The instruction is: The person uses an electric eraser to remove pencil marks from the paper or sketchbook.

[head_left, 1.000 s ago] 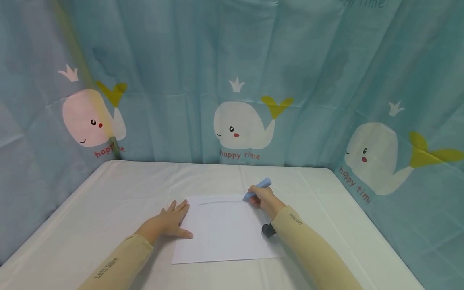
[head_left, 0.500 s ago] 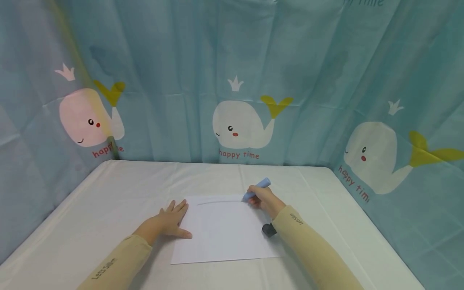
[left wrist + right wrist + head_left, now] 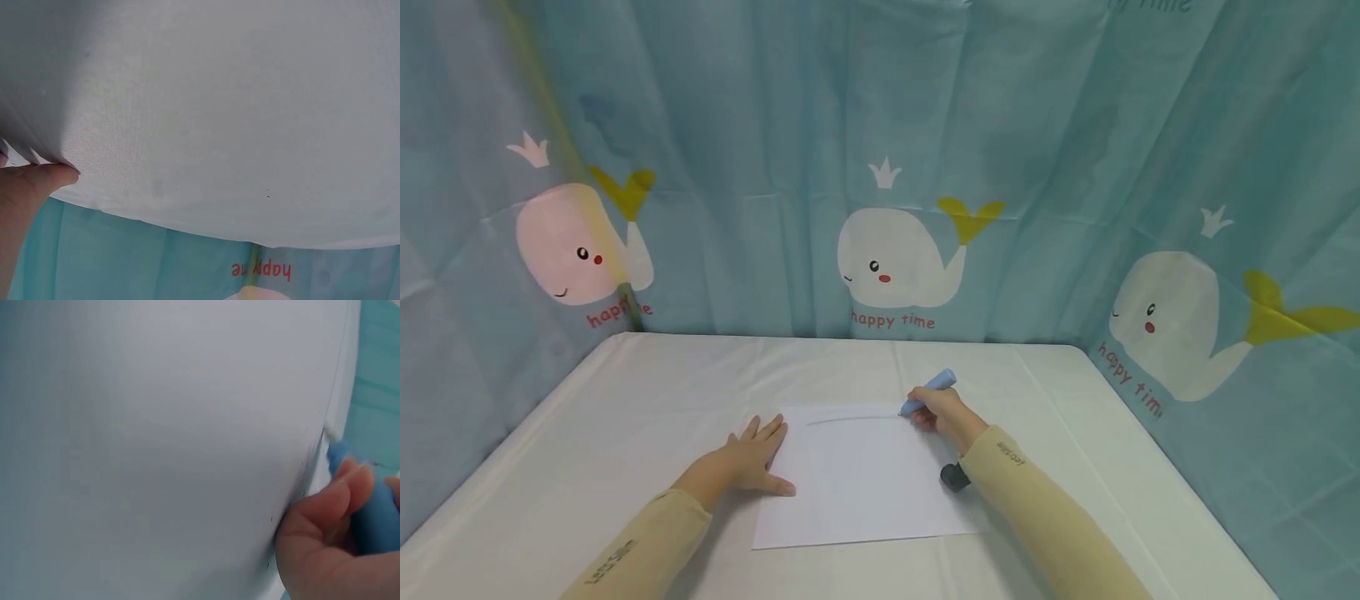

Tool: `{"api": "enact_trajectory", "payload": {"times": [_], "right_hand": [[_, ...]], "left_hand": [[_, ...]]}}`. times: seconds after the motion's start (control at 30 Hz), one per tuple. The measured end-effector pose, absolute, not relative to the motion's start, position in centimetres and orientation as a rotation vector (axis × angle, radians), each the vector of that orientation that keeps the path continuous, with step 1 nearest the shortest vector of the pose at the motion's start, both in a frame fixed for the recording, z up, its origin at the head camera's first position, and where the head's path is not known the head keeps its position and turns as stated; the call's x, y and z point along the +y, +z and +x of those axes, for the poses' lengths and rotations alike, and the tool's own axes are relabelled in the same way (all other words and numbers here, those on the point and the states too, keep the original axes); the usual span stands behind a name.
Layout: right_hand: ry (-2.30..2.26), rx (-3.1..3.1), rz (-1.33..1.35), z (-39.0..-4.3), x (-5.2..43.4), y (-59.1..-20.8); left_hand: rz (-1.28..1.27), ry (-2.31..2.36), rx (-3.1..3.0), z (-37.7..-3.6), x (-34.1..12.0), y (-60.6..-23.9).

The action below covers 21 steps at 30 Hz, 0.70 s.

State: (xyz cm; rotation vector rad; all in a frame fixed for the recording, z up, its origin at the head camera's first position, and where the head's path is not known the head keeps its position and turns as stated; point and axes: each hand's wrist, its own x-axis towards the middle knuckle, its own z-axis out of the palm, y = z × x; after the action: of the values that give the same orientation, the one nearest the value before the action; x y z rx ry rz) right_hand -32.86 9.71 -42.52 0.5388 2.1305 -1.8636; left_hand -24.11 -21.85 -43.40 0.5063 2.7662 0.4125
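We see the right hand (image 3: 942,412) gripping a blue marker (image 3: 927,392), tip on the paper (image 3: 857,483). At nine o'clock, the left hand (image 3: 752,458) lies flat, fingers apart, on the sheet's edge.

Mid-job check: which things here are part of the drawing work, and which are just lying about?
In use: blue marker gripped by right hand; white paper, left edge pressed by left hand; drawn line.
Lying about: black cap beside the paper; whale curtain.

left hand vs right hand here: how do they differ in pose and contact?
The left hand lies flat with fingers spread, pressing the left edge of the paper; the right hand is curled around a blue marker. The left hand holds nothing; the right hand keeps the marker's tip at the end of a grey line near the paper's far edge. Both wear tan sleeves.
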Motion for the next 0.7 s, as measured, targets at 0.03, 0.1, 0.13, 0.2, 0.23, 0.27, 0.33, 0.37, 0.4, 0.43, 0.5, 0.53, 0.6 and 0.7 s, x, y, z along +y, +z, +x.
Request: {"api": "enact_trajectory", "payload": {"times": [0.03, 0.1, 0.13, 0.2, 0.23, 0.27, 0.33, 0.37, 0.4, 0.43, 0.5, 0.53, 0.6, 0.7], "right_hand": [[-1.864, 2.133, 0.542, -32.85, 9.70, -42.51], [-1.862, 2.134, 0.541, -32.80, 9.66, -42.54], [-1.860, 2.135, 0.542, -32.81, 9.66, -42.57], [-1.857, 2.137, 0.540, -32.81, 9.66, -42.59], [-1.854, 2.135, 0.540, -32.83, 9.66, -42.62], [-1.859, 2.128, 0.540, -32.83, 9.65, -42.61], [-1.871, 2.127, 0.540, -32.84, 9.67, -42.63], [-1.872, 2.131, 0.537, -32.86, 9.70, -42.64], [-1.869, 2.135, 0.534, -32.88, 9.74, -42.65], [-1.865, 2.138, 0.532, -32.93, 9.79, -42.71], [-1.856, 2.138, 0.525, -32.97, 9.90, -42.75], [-1.854, 2.134, 0.531, -33.03, 9.96, -42.76], [-1.853, 2.118, 0.531, -33.08, 9.96, -42.78], [-1.831, 2.108, 0.520, -33.05, 9.97, -42.73]], "left_hand": [[0.507, 0.412, 2.767, -24.08, -21.87, -43.42], [0.510, 0.419, 2.766, -24.01, -21.92, -43.44], [0.518, 0.421, 2.767, -23.99, -21.93, -43.45], [0.517, 0.423, 2.768, -23.94, -21.99, -43.52], [0.512, 0.429, 2.767, -23.97, -22.03, -43.57], [0.516, 0.439, 2.767, -24.01, -22.11, -43.62], [0.516, 0.458, 2.761, -24.14, -22.22, -43.77], [0.519, 0.457, 2.757, -24.23, -22.30, -43.86], [0.521, 0.466, 2.754, -24.33, -22.33, -43.96], [0.523, 0.474, 2.750, -24.41, -22.36, -44.04], [0.519, 0.480, 2.746, -24.49, -22.31, -44.13], [0.518, 0.474, 2.748, -24.47, -22.25, -44.08], [0.506, 0.462, 2.758, -24.31, -22.06, -43.82], [0.509, 0.425, 2.770, -24.03, -21.84, -43.55]]}}
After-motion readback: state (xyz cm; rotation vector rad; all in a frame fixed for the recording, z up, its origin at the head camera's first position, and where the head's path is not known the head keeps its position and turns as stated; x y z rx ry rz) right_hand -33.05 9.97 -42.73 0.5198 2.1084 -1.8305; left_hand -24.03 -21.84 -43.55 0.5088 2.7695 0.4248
